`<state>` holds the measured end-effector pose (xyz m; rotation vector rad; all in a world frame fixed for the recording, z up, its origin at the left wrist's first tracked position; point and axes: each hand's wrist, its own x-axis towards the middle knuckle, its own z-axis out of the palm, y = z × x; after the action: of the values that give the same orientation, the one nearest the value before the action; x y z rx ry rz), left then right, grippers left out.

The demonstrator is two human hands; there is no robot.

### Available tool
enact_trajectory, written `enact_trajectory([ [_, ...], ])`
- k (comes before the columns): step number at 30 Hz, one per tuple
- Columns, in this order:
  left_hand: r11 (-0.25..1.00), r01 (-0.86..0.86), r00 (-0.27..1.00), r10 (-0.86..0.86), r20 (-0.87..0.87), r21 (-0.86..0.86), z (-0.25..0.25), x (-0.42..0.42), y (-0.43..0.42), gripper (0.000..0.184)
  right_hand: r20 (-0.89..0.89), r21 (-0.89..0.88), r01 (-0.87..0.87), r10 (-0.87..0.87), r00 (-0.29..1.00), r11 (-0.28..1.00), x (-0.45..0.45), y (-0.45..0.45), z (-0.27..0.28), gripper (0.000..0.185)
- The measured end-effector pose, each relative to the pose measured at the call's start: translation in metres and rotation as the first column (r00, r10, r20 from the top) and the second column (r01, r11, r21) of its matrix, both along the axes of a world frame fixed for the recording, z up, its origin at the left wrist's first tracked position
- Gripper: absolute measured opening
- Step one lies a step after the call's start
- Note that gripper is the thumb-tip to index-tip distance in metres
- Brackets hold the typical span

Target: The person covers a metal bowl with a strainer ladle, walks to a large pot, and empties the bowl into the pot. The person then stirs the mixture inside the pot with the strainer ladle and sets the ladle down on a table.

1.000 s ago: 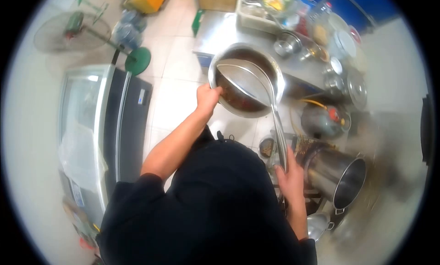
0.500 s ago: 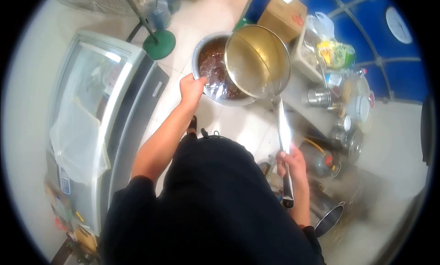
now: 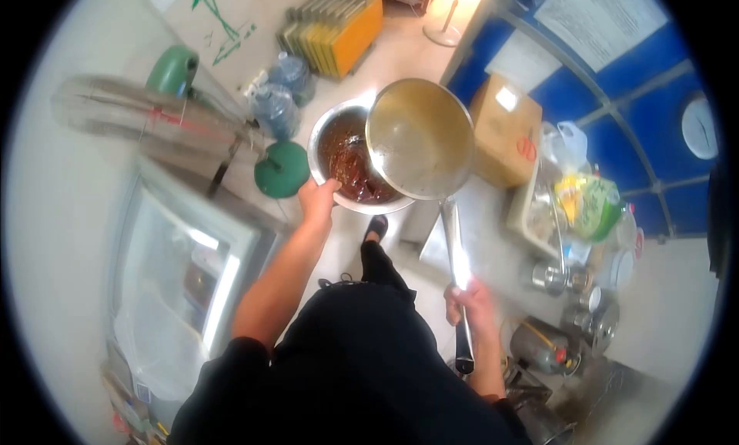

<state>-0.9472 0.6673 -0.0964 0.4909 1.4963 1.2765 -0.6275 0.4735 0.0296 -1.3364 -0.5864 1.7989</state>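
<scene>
My left hand (image 3: 317,202) grips the near-left rim of a steel bowl (image 3: 317,148), its thumb over the edge. Inside the bowl lies a glossy dark reddish-brown mass (image 3: 352,164) in some liquid. My right hand (image 3: 471,300) is closed around the long metal handle of a saucepan (image 3: 419,137). The pan's round body overlaps the bowl's right side from my viewpoint and hides part of it. Its inside looks yellowish-grey; whether it contains liquid I cannot tell. Both vessels are held up in front of me, above the floor.
At left stand a glass-topped freezer (image 3: 177,268) and a fan with a green base (image 3: 281,169). Water jugs (image 3: 273,110) and a yellow rack (image 3: 358,37) are ahead. Along the right, a counter (image 3: 493,237) bears a cardboard box (image 3: 504,129), bags and jars; a gas cylinder (image 3: 539,345) sits below.
My view has shifted forward, and a foot now shows in front. The fan, jugs and yellow rack have come further into view. Both hands keep their holds on bowl and saucepan.
</scene>
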Motion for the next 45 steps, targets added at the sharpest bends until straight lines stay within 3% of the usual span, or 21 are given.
enact_trajectory([
  [3, 0.996, -0.089, 0.996, 0.089, -0.027, -0.025, -0.016, 0.005, 0.092, 0.023, 0.084, 0.027, -0.060, 0.058, 0.995, 0.998, 0.012, 0.104, -0.009, 0.071],
  [12, 0.991, -0.120, 0.992, 0.121, -0.016, 0.057, -0.004, 0.018, 0.360, 0.023, 0.176, 0.082, -0.120, 0.104, 0.979, 0.989, 0.022, 0.383, 0.007, 0.075],
  [15, 0.991, -0.093, 0.996, 0.093, 0.002, -0.097, 0.011, 0.014, 0.459, 0.029, 0.160, 0.105, -0.086, 0.069, 0.985, 0.991, 0.015, 0.480, 0.007, 0.075],
  [16, 0.993, -0.065, 0.998, 0.066, 0.007, -0.095, -0.002, 0.006, 0.490, 0.029, 0.175, 0.104, -0.093, 0.074, 0.982, 0.990, 0.009, 0.511, 0.010, 0.076],
  [18, 0.997, -0.037, 0.994, 0.030, 0.101, 0.069, -0.024, -0.010, 0.557, 0.029, 0.194, 0.111, -0.054, 0.032, 0.980, 0.992, -0.006, 0.576, 0.014, 0.076],
  [20, 0.999, 0.026, 0.994, -0.031, 0.106, 0.046, -0.012, -0.008, 0.595, 0.031, 0.259, 0.091, -0.089, 0.063, 0.964, 0.992, -0.008, 0.622, 0.026, 0.076],
  [22, 1.000, 0.022, 0.995, -0.024, -0.096, -0.018, -0.010, -0.020, 0.666, 0.032, 0.358, 0.046, -0.085, 0.063, 0.931, 0.995, -0.030, 0.697, 0.055, 0.074],
  [24, 0.998, 0.065, 0.985, -0.064, -0.161, -0.001, -0.016, -0.023, 0.742, 0.030, 0.507, 0.039, -0.188, 0.143, 0.850, 0.981, -0.035, 0.767, 0.077, 0.074],
  [27, 0.988, 0.154, 0.934, -0.137, -0.331, 0.027, -0.008, -0.026, 0.817, 0.026, 0.534, 0.042, -0.159, 0.112, 0.838, 0.986, -0.032, 0.826, 0.084, 0.074],
  [28, 0.982, 0.176, 0.902, -0.135, -0.411, 0.064, -0.002, -0.019, 0.842, 0.024, 0.544, 0.049, -0.155, 0.104, 0.832, 0.987, -0.027, 0.845, 0.081, 0.074],
  [30, 0.980, 0.198, 0.912, -0.174, -0.372, 0.028, 0.012, -0.003, 0.898, 0.024, 0.556, 0.089, -0.144, 0.071, 0.828, 0.986, -0.015, 0.888, 0.070, 0.072],
  [31, 0.982, 0.166, 0.954, -0.135, -0.267, 0.095, -0.002, 0.003, 0.929, 0.026, 0.536, 0.104, -0.121, 0.046, 0.843, 0.987, -0.009, 0.912, 0.075, 0.072],
  [32, 0.970, 0.238, 0.934, -0.217, -0.283, 0.041, 0.000, 0.009, 0.957, 0.029, 0.513, 0.116, -0.098, 0.025, 0.858, 0.988, 0.000, 0.937, 0.078, 0.072],
  [36, 0.965, 0.250, 0.949, -0.228, -0.217, 0.078, 0.025, 0.069, 1.042, 0.032, 0.396, 0.158, 0.025, -0.087, 0.914, 0.987, 0.037, 1.009, 0.027, 0.070],
  [38, 0.944, 0.311, 0.926, -0.275, -0.259, 0.108, 0.015, 0.096, 1.103, 0.032, 0.342, 0.170, 0.082, -0.137, 0.930, 0.982, 0.057, 1.049, 0.034, 0.071],
  [40, 0.944, 0.323, 0.936, -0.308, -0.171, 0.065, 0.058, 0.161, 1.146, 0.032, 0.350, 0.182, 0.112, -0.171, 0.921, 0.977, 0.097, 1.084, 0.042, 0.073],
  [41, 0.913, 0.407, 0.893, -0.401, -0.202, -0.016, 0.058, 0.182, 1.176, 0.033, 0.388, 0.112, 0.114, -0.149, 0.910, 0.987, 0.118, 1.099, 0.048, 0.074],
  [42, 0.891, 0.449, 0.885, -0.435, -0.166, 0.061, 0.056, 0.208, 1.209, 0.032, 0.391, 0.104, 0.124, -0.155, 0.907, 0.987, 0.134, 1.120, 0.056, 0.074],
  [45, 0.876, 0.482, 0.866, -0.475, -0.155, 0.011, 0.042, 0.292, 1.265, 0.028, 0.358, 0.117, 0.246, -0.272, 0.893, 0.962, 0.184, 1.138, 0.060, 0.076],
])
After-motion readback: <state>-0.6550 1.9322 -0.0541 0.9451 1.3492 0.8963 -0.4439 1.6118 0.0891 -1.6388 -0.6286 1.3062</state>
